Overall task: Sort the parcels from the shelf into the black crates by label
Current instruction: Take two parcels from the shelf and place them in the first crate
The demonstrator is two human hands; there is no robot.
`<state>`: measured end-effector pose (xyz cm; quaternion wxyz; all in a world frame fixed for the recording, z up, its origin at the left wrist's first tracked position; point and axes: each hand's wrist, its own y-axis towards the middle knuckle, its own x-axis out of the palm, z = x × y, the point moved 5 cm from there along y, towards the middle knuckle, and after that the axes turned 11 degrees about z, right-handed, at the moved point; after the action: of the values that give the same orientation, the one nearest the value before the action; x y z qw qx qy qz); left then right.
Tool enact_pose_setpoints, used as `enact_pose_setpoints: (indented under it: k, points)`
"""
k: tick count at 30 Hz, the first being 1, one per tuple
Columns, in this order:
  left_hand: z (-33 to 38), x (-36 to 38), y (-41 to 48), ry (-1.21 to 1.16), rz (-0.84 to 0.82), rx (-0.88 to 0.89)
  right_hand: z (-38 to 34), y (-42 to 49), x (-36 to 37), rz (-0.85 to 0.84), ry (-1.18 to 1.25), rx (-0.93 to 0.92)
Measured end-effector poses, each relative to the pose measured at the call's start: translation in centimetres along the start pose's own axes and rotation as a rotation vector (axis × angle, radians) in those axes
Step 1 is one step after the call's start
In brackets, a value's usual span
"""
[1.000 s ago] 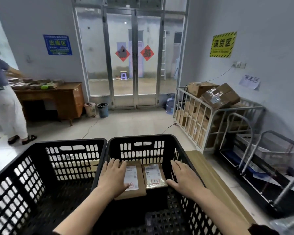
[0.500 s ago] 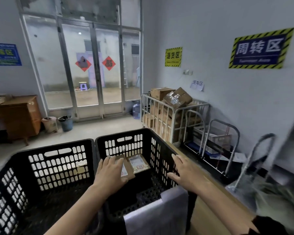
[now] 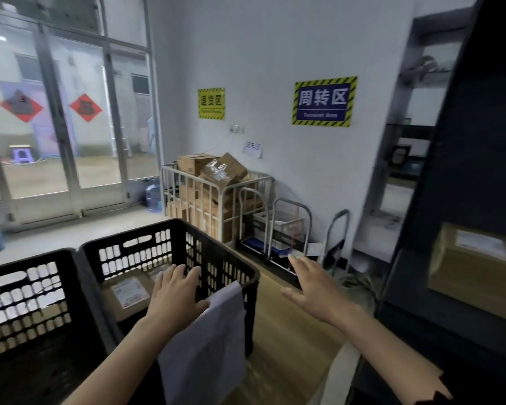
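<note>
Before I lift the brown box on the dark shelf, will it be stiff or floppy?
The brown box looks like cardboard with flat faces, so probably stiff and unlikely to roll. Its white label may feel slicker than the card. Weight cannot be told.

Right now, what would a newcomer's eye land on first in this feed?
Two open hands low in the middle: the left hand over the right black crate, the right hand stretched toward the dark shelf, where a brown parcel sits. In that crate lies a labelled parcel, and a white sheet hangs over its near rim. On the wall behind hangs a blue sign with a yellow-black striped border.
</note>
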<state>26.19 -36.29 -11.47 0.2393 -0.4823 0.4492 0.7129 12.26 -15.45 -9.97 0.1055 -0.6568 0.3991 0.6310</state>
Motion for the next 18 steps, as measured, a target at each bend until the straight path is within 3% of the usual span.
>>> enact_pose_setpoints:
  k: [18]
  points:
    - [29.8, -1.6, -4.3, -0.224, 0.041, 0.375, 19.2, -20.4, -15.5, 0.111, -0.06, 0.379]
